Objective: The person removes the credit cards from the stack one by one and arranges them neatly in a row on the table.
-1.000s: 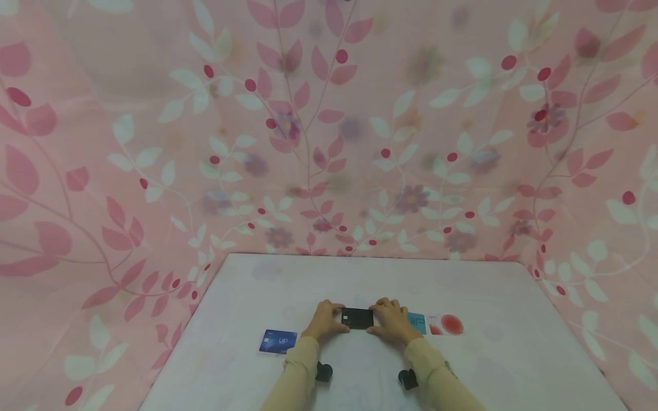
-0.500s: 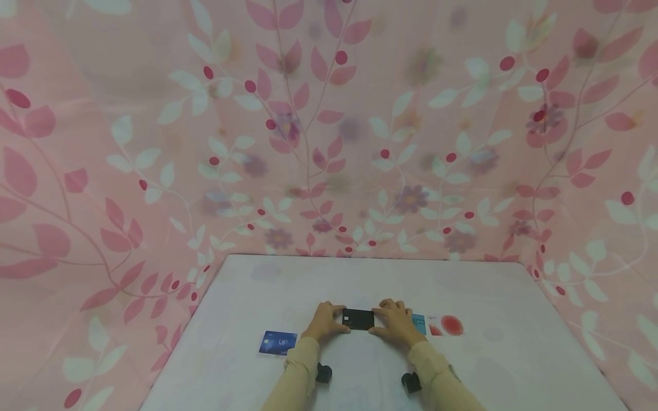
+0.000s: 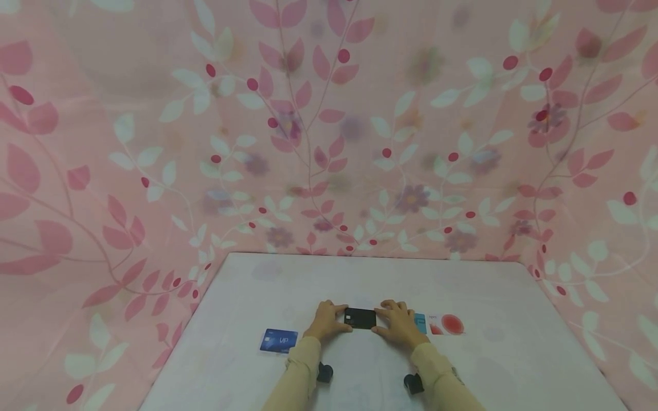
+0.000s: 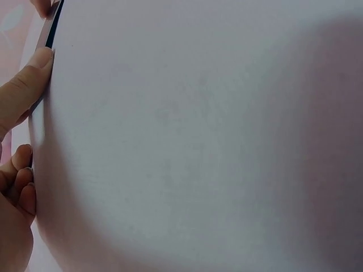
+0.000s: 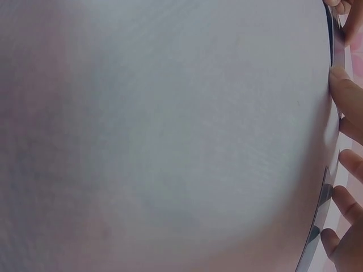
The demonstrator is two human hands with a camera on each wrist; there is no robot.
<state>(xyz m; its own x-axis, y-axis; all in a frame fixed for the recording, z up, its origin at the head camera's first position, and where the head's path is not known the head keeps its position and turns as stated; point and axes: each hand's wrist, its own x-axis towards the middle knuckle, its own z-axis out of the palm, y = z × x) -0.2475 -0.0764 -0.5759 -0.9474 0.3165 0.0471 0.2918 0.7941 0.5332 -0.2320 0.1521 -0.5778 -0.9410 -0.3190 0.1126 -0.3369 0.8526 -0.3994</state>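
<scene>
In the head view a black bank card (image 3: 360,319) lies level, low at the table's middle, with a small pale chip at its left end. My left hand (image 3: 325,322) pinches its left end between thumb and fingers. The right end is pinched by my right hand (image 3: 398,325). From the left wrist, the thumb (image 4: 34,71) shows against the dark card edge (image 4: 54,25). In the right wrist view the other thumb (image 5: 343,85) presses the same card, while the remaining fingers (image 5: 346,204) hang near another card's edge (image 5: 317,226).
A blue VIP card (image 3: 278,341) lies left of my left hand. Right of my right hand are a teal card (image 3: 420,323), partly covered by the hand, and a white card with a red circle (image 3: 452,324). A floral curtain (image 3: 329,142) surrounds the white table (image 3: 247,285).
The black card has shifted very slightly right, still between both hands. My right hand has moved a little to the right and covers more of the teal card.
</scene>
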